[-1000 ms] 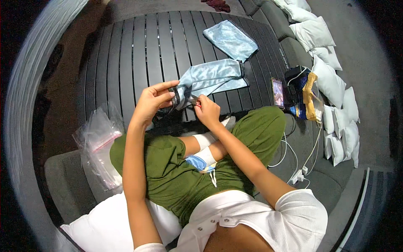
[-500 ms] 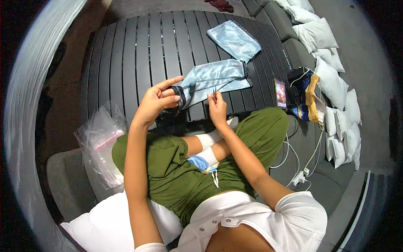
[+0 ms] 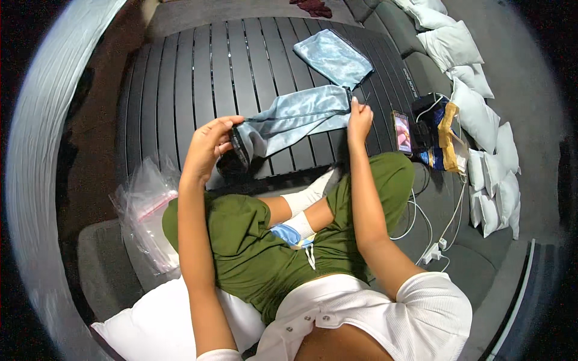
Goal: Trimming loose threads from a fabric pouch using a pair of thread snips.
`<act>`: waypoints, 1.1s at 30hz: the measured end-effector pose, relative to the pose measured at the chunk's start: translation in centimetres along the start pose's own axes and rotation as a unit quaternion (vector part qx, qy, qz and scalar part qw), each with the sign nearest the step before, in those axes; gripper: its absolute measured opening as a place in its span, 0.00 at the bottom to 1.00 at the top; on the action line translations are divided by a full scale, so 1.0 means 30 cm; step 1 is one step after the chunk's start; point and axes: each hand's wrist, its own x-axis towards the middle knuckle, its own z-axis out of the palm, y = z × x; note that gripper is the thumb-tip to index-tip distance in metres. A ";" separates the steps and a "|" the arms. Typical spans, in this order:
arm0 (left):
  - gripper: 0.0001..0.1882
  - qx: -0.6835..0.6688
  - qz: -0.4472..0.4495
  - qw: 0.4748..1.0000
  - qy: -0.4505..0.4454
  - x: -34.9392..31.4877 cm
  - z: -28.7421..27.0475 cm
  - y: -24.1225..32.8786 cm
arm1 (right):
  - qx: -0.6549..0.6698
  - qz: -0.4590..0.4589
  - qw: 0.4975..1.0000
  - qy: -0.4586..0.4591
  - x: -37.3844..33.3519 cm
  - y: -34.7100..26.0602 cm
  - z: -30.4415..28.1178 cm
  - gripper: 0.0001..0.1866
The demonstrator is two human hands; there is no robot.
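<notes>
My left hand [image 3: 208,147] grips a small black object [image 3: 236,150] at the mouth of a light blue cloth pouch [image 3: 295,117]. My right hand [image 3: 359,114] pinches the thin drawstring [image 3: 301,114] at the pouch's far end, and the string runs taut between both hands. The pouch hangs stretched just above the dark slatted table [image 3: 180,78]. A second light blue pouch [image 3: 334,57] lies flat further back on the table.
Clear plastic bags [image 3: 144,210] lie by my left knee. A phone [image 3: 401,131], black devices and cables [image 3: 430,123] sit at the table's right end. White cushions [image 3: 475,114] line the right side. A white pillow [image 3: 150,325] rests near my left elbow.
My right hand has moved away to the right, drawing the string out along the pouch. The left hand has stayed at the pouch's mouth with the black object.
</notes>
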 end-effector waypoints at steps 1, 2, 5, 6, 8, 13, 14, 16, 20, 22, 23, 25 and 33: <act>0.11 0.000 -0.002 1.000 0.018 0.001 0.017 0.005 | -0.030 0.011 0.999 -0.024 0.054 0.025 0.007 0.22; 0.11 -0.001 -0.001 1.000 0.007 0.017 0.032 0.000 | -0.061 0.022 0.997 -0.043 0.107 0.081 0.012 0.23; 0.09 0.056 0.004 0.996 0.064 0.037 -0.018 -0.024 | -0.071 0.044 0.975 -0.204 0.121 0.088 0.041 0.21; 0.09 0.052 0.011 0.995 0.083 0.030 -0.017 -0.022 | -0.068 0.049 0.973 -0.214 0.111 0.078 0.047 0.19; 0.09 0.035 0.025 0.994 0.096 0.025 -0.041 -0.020 | -0.091 0.004 0.977 -0.192 0.095 0.065 0.060 0.17; 0.12 0.026 0.048 0.989 0.140 0.015 -0.063 0.011 | -0.111 0.007 0.934 -0.339 0.098 -0.005 0.008 0.15; 0.12 0.025 0.049 0.989 0.136 0.030 -0.056 0.011 | -0.113 0.007 0.935 -0.335 0.097 0.005 -0.001 0.15; 0.13 0.048 0.076 0.986 0.140 0.060 -0.041 0.006 | -0.132 -0.100 0.912 -0.376 0.082 0.024 -0.003 0.12; 0.13 0.082 0.072 0.982 0.155 0.046 -0.091 -0.027 | -0.180 -0.188 0.824 -0.504 -0.059 -0.184 -0.054 0.10; 0.13 0.075 0.114 0.980 0.146 0.084 -0.130 -0.066 | -0.189 -0.216 0.811 -0.510 -0.049 -0.217 -0.077 0.08; 0.13 0.064 0.092 0.983 0.147 0.076 -0.112 -0.052 | -0.197 -0.241 0.803 -0.508 -0.032 -0.219 -0.093 0.08; 0.13 0.046 0.087 0.985 0.145 0.092 -0.127 -0.052 | -0.234 -0.284 0.771 -0.521 0.008 -0.225 -0.119 0.09; 0.13 0.045 0.096 0.981 0.161 0.090 -0.117 -0.052 | -0.179 -0.262 0.802 -0.506 0.055 -0.122 -0.165 0.07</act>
